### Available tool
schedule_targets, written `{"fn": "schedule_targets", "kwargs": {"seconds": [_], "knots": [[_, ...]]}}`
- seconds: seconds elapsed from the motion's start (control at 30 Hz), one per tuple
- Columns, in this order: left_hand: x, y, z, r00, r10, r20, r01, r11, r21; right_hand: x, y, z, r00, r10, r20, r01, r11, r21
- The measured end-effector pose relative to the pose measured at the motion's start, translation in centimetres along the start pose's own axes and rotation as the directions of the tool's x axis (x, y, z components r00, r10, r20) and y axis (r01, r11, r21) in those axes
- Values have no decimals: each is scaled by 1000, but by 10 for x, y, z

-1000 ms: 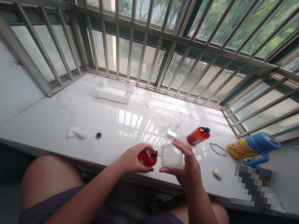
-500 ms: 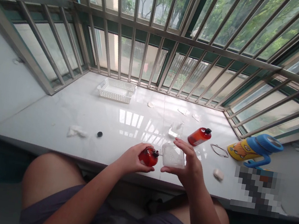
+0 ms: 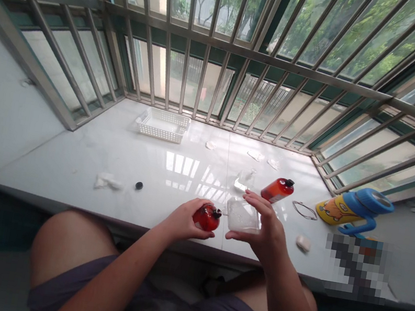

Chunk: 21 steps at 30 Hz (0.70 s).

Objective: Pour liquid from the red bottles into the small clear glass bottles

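Observation:
My left hand (image 3: 184, 219) is wrapped around a red bottle (image 3: 205, 220), tilted so that its black-topped neck points right. In my right hand (image 3: 269, 229) is a clear, square-sided plastic container (image 3: 242, 216), held between the thumb and fingers. The container's left side faces the neck of the red bottle, very close to it; whether the two touch I cannot tell. Just behind the container stands another clear object with a small top (image 3: 245, 180). A second red bottle (image 3: 278, 190) with a black top lies beyond my right hand.
A white perforated basket (image 3: 162, 127) sits at the back left. Crumpled white tissue (image 3: 107, 182) and a black cap (image 3: 139, 185) lie to the left. On the right are a looped cord (image 3: 305, 210), a pale block (image 3: 303, 242) and a blue-yellow flask (image 3: 353, 209). Metal bars (image 3: 248, 53) border the ledge.
My right hand and the clear container have shifted very slightly to the right. My left hand keeps the red bottle in nearly the same place.

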<state>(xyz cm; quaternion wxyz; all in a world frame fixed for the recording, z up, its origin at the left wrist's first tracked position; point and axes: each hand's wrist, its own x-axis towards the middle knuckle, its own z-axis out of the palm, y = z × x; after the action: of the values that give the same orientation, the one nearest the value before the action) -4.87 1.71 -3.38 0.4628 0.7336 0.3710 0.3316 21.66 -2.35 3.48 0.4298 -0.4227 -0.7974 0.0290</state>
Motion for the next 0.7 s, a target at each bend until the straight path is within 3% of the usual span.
{"fn": "schedule_targets", "kwargs": {"seconds": [0.7], "knots": [[-1, -2, 1, 1000, 0, -13, 0, 1000, -6, 11, -4, -9, 996, -67, 53, 69, 996, -51]]}}
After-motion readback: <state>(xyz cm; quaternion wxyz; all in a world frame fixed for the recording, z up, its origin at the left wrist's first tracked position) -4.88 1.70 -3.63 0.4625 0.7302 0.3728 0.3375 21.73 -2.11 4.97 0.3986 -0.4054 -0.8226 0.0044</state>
